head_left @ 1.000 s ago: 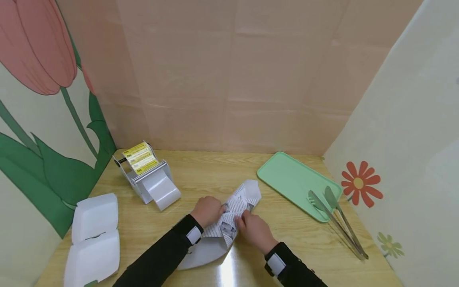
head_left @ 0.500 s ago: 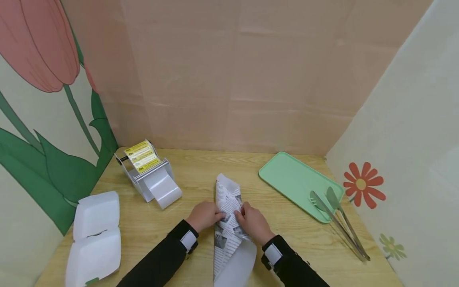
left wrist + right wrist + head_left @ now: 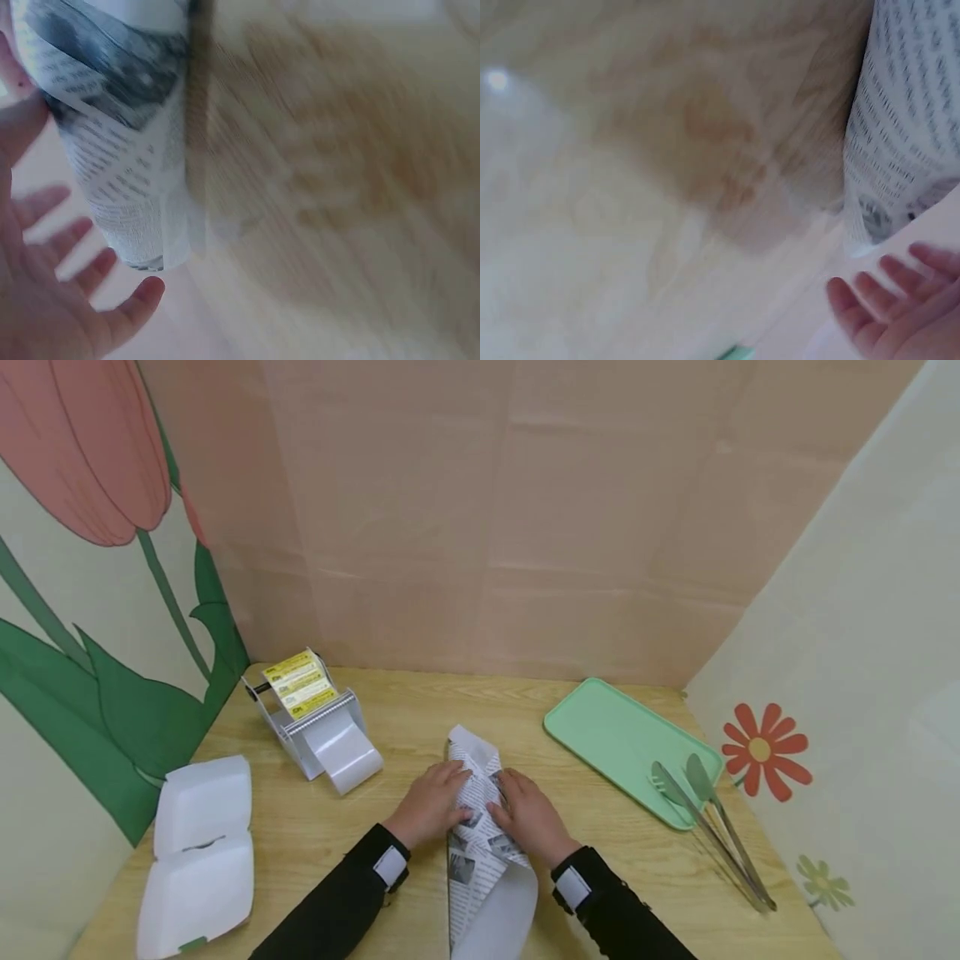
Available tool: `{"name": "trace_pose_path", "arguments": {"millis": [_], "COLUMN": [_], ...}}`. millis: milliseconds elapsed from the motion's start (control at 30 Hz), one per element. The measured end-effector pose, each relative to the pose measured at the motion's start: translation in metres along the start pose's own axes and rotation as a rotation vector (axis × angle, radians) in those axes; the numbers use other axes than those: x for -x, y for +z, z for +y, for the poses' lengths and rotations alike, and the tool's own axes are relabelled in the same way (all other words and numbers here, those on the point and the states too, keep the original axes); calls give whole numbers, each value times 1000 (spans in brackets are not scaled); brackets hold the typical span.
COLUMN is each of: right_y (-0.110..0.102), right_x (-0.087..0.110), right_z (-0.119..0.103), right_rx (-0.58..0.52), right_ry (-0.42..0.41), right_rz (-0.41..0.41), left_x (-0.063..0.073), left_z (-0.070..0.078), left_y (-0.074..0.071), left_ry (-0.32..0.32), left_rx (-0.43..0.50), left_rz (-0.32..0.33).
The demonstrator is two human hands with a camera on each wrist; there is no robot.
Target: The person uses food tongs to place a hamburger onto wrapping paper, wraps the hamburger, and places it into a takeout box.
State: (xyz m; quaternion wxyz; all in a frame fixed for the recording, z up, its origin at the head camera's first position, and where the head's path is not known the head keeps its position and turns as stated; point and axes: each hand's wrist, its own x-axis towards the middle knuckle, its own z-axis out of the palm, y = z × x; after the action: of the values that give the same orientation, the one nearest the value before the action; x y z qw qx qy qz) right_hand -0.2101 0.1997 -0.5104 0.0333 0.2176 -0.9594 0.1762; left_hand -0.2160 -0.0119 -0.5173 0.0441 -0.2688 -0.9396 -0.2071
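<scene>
A newsprint-patterned sheet of wrapping paper [image 3: 474, 868] lies folded into a long, narrow bundle on the table, its near end flaring to plain white. Whatever is inside it is hidden. My left hand [image 3: 429, 802] is at the bundle's left side, thumb against the paper and fingers spread along it. On the opposite side, my right hand [image 3: 531, 814] rests alongside with its fingers extended. The left wrist view has the left hand [image 3: 56, 296] with loose, separated fingers beside the printed paper [image 3: 120, 165]. Uncurled fingers [image 3: 900, 296] of the right hand show in the right wrist view.
A tape dispenser [image 3: 311, 735] with yellow labels stands at the back left. An opened white clamshell box [image 3: 198, 868] lies at the left. To the right is a green tray [image 3: 600, 727], with metal tongs [image 3: 720, 843] lying across its near end and over the table.
The paper bundle has turned from slanting right to pointing almost straight away from me. Both hands have loosened from pinching the paper to lying with fingers extended along its sides.
</scene>
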Motion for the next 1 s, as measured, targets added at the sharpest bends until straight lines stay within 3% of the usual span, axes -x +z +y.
{"name": "trace_pose_path", "arguments": {"millis": [67, 167, 367, 567, 733, 833, 1000], "right_y": [-1, -4, -6, -7, -7, -8, -12], "right_x": [-1, -5, -12, -17, -22, -29, -49], "right_z": [3, 6, 10, 13, 19, 23, 34], "right_rx": [46, 79, 105, 58, -42, -80, -131], "right_ry": [-77, -148, -112, -108, -92, -108, -127], "right_rz": [-18, -77, -242, -295, -304, -308, -299], "left_x": [0, 2, 1, -3, -4, -3, -3], "left_z": [-2, -3, -5, -7, -6, -7, -8], "left_y": [0, -2, -4, -6, -10, -10, -6], "left_ry": [34, 35, 6, -36, -27, 10, 51], "left_rx": [-57, -80, -72, -75, -8, 17, -2], "left_rz": [-69, -154, -236, -329, -325, -302, -292]}}
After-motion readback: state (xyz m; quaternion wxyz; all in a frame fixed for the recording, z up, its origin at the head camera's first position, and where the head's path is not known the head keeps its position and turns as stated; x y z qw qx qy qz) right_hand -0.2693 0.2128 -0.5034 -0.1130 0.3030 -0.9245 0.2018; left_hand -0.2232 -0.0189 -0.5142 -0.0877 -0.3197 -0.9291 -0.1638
